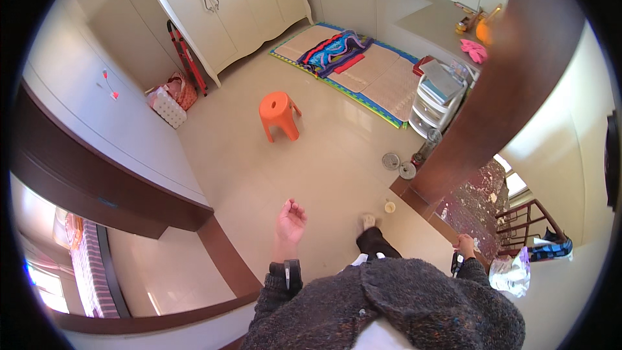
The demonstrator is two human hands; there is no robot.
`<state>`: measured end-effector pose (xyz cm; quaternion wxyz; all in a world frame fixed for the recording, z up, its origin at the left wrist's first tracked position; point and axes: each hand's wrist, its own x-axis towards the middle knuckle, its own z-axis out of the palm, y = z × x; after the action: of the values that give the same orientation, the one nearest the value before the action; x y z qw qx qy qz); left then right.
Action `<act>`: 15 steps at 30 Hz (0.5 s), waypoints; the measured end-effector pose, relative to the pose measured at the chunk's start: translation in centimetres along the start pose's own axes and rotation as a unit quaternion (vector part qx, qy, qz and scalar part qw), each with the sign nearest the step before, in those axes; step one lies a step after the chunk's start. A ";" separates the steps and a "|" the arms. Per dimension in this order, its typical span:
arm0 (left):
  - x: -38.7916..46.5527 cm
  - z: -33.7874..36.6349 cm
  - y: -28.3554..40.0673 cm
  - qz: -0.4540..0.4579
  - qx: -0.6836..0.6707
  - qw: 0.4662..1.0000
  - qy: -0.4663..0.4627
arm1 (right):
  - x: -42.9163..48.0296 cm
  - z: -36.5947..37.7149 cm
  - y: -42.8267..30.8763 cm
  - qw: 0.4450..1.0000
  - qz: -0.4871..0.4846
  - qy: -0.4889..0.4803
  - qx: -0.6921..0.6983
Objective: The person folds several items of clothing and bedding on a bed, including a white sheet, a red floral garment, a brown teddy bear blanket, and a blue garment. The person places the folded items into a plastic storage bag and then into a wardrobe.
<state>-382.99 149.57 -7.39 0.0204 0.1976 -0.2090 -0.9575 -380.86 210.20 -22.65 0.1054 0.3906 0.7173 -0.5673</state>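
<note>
My left hand point(291, 221) is held out over the tiled floor, palm up, with its fingers loosely curled and nothing in it. Lower right, my right hand point(465, 245) hangs beside the doorway, near a brown threshold strip point(427, 210); its fingers are partly hidden, and I cannot tell whether it holds anything. Ahead of me stands an orange plastic stool point(275, 107), upright and apart from both hands. One foot point(368, 221) shows on the floor, next to a small pale yellow round object point(389, 207).
Beyond the stool, a foam play mat point(384, 73) carries a crumpled multicoloured knitted blanket point(335, 53). A white wardrobe point(233, 9) and a red folding ladder point(187, 58) stand at the back left. To the right are a white drawer unit point(432, 107), round metal lids point(390, 161) and a brown door frame point(515, 82).
</note>
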 end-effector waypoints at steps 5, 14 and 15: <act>10.2 -1.1 6.4 0.096 -0.002 0.989 0.110 | 10.6 11.5 -10.6 0.999 -0.005 -0.025 0.047; 21.3 1.3 20.5 0.288 -0.032 0.924 0.249 | 26.1 37.7 -40.3 0.953 -0.141 -0.267 0.008; 22.7 1.3 21.4 0.299 -0.041 0.918 0.257 | 27.6 40.9 -43.2 0.951 -0.145 -0.272 0.003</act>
<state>-405.37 127.82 -5.98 0.3665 0.3647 -0.2068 -0.8306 -440.71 183.53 -21.11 0.2115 0.1135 0.7091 -0.6630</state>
